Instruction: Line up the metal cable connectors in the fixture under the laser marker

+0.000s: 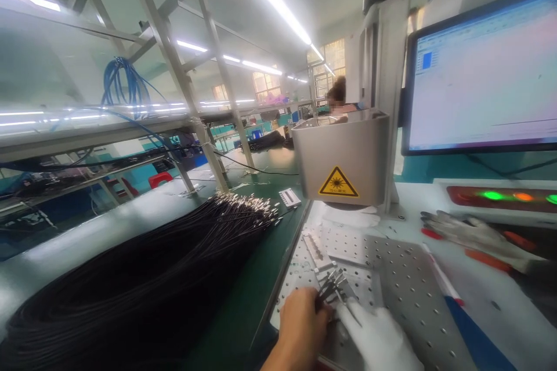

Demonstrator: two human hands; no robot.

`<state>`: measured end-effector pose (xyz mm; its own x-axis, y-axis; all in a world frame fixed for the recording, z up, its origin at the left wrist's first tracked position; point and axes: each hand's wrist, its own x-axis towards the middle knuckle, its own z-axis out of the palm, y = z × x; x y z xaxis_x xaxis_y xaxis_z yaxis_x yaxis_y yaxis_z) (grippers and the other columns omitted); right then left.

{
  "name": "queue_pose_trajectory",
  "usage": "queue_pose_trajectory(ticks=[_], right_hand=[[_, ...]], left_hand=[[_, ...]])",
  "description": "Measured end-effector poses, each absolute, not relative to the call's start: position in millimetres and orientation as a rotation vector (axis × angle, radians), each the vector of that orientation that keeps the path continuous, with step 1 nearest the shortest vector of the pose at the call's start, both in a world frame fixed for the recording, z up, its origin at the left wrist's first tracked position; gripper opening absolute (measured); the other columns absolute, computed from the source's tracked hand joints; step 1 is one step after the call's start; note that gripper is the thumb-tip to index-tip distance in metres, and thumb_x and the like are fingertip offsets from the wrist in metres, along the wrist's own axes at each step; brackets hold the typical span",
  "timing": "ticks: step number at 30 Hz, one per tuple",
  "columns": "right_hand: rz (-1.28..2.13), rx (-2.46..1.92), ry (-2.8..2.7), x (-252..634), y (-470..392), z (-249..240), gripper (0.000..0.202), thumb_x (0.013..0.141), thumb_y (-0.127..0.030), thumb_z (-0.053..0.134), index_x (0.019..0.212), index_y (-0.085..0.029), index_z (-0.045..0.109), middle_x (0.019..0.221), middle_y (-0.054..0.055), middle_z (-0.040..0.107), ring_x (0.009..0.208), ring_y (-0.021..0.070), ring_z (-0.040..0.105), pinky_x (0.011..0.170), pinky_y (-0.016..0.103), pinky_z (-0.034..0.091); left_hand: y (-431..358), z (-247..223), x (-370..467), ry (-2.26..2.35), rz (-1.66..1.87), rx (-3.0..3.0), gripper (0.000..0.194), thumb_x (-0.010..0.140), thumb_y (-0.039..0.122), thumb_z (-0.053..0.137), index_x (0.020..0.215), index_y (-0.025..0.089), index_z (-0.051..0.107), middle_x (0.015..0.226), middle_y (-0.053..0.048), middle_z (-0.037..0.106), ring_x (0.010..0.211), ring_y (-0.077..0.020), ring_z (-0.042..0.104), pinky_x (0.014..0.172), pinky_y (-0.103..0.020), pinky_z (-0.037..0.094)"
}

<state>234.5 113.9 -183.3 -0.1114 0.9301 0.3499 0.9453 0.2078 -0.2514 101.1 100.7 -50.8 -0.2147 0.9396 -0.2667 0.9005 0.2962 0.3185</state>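
Cable ends (333, 285) with metal tips sit low in the frame, pinched between both hands over the perforated plate (400, 284). Left hand (301, 324), bare, clenches them; right hand (376, 336), in a white glove, grips them too. Black cable bundle (143, 278) fills the worktop at lower left.

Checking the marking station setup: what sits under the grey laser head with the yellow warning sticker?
Under the laser head lies a perforated metal plate with a slotted fixture on it. The spot directly beneath, by some white material, is partly hidden by the housing.
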Motion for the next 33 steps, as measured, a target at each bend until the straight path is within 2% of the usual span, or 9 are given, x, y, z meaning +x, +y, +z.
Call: queue_pose_trajectory(ticks=[2, 4, 8, 11, 14, 16, 21, 28, 33], right_hand=[[0.282, -1.802, -2.091, 235.1, 118.7, -172.7, 0.056, 0.091, -0.022, 0.018, 0.118, -0.047, 0.06, 0.106, -0.002, 0.055, 0.064, -0.0017, 0.009, 0.066, 0.019, -0.001], [0.486, -1.943, -2.053, 235.4, 122.8, -164.3, 0.054, 0.093, -0.033, 0.015, 0.116, -0.04, 0.063, 0.089, 0.006, 0.052, 0.061, -0.0013, 0.006, 0.061, 0.015, -0.001], [0.606, -2.035, -2.029, 236.4, 122.3, -156.9, 0.049, 0.091, -0.04, 0.022, 0.114, -0.036, 0.064, 0.093, 0.007, 0.051, 0.059, -0.0026, 0.004, 0.058, 0.014, 0.0], [0.579, -1.916, -1.973, 235.4, 115.6, -152.3, 0.054, 0.093, -0.035, 0.015, 0.116, -0.041, 0.063, 0.11, 0.004, 0.052, 0.07, -0.0033, 0.034, 0.064, 0.007, 0.024], [0.619, -2.009, -1.804, 230.2, 109.6, -139.8, 0.059, 0.093, -0.047, 0.012, 0.132, -0.038, 0.056, 0.116, 0.008, 0.051, 0.093, 0.0053, 0.051, 0.088, 0.018, 0.046], [0.731, -2.102, -1.633, 226.6, 105.8, -126.9, 0.069, 0.09, -0.06, 0.013, 0.138, -0.031, 0.053, 0.112, 0.011, 0.052, 0.096, 0.011, 0.054, 0.097, 0.03, 0.048], [0.949, -2.09, -1.555, 227.4, 98.7, -101.1, 0.064, 0.089, -0.059, 0.021, 0.14, -0.034, 0.05, 0.121, 0.009, 0.047, 0.112, 0.0157, 0.052, 0.111, 0.036, 0.042], [0.75, -2.114, -1.697, 223.4, 104.9, -114.8, 0.056, 0.093, -0.049, 0.021, 0.135, -0.035, 0.056, 0.115, 0.009, 0.051, 0.11, 0.0167, 0.055, 0.107, 0.035, 0.046], [0.295, -2.115, -1.772, 221.7, 109.9, -155.3, 0.06, 0.095, -0.047, 0.013, 0.132, -0.034, 0.058, 0.111, 0.009, 0.054, 0.092, 0.0082, 0.057, 0.088, 0.022, 0.052]], left_hand=[[101.3, -49.6, 102.6, 2.16, 0.117, 1.584, 0.034, 0.085, 0.042, 0.039, 0.1, 0.02, 0.06, 0.108, 0.003, 0.053, 0.077, 0.0059, 0.021, 0.077, -0.017, 0.011], [101.5, -48.6, 104.5, 2.151, 0.092, 1.57, 0.033, 0.085, 0.041, 0.039, 0.101, 0.019, 0.059, 0.111, 0.002, 0.052, 0.084, 0.005, 0.027, 0.079, -0.018, 0.01], [100.9, -51.0, 105.1, 2.142, 0.113, 1.591, 0.034, 0.086, 0.039, 0.038, 0.104, 0.019, 0.059, 0.113, 0.0, 0.051, 0.084, 0.0054, 0.026, 0.079, -0.018, 0.007], [99.8, -54.6, 101.3, 2.124, 0.162, 1.54, 0.034, 0.084, 0.04, 0.041, 0.101, 0.018, 0.06, 0.108, 0.001, 0.053, 0.075, 0.0065, 0.016, 0.077, -0.018, 0.008], [98.9, -54.2, 95.6, 2.087, 0.307, 1.571, 0.034, 0.085, 0.041, 0.042, 0.097, 0.013, 0.059, 0.105, 0.002, 0.053, 0.076, 0.0074, 0.021, 0.075, -0.014, 0.011], [98.0, -50.9, 92.2, 2.05, 0.408, 1.624, 0.038, 0.087, 0.043, 0.041, 0.094, 0.009, 0.057, 0.102, 0.001, 0.053, 0.076, 0.0083, 0.024, 0.072, -0.012, 0.012], [95.7, -38.8, 90.6, 1.939, 0.575, 1.587, 0.039, 0.086, 0.044, 0.038, 0.101, 0.014, 0.057, 0.086, 0.002, 0.055, 0.065, 0.0098, 0.031, 0.062, -0.007, 0.018], [98.4, -32.1, 95.5, 1.986, 0.508, 1.537, 0.032, 0.072, 0.03, 0.044, 0.091, 0.012, 0.062, 0.085, 0.003, 0.057, 0.063, 0.0088, 0.034, 0.057, -0.006, 0.018], [105.3, -33.6, 93.4, 2.003, 0.448, 1.507, 0.034, 0.072, 0.032, 0.046, 0.091, 0.01, 0.063, 0.088, 0.003, 0.058, 0.069, 0.0086, 0.041, 0.059, -0.006, 0.02]])
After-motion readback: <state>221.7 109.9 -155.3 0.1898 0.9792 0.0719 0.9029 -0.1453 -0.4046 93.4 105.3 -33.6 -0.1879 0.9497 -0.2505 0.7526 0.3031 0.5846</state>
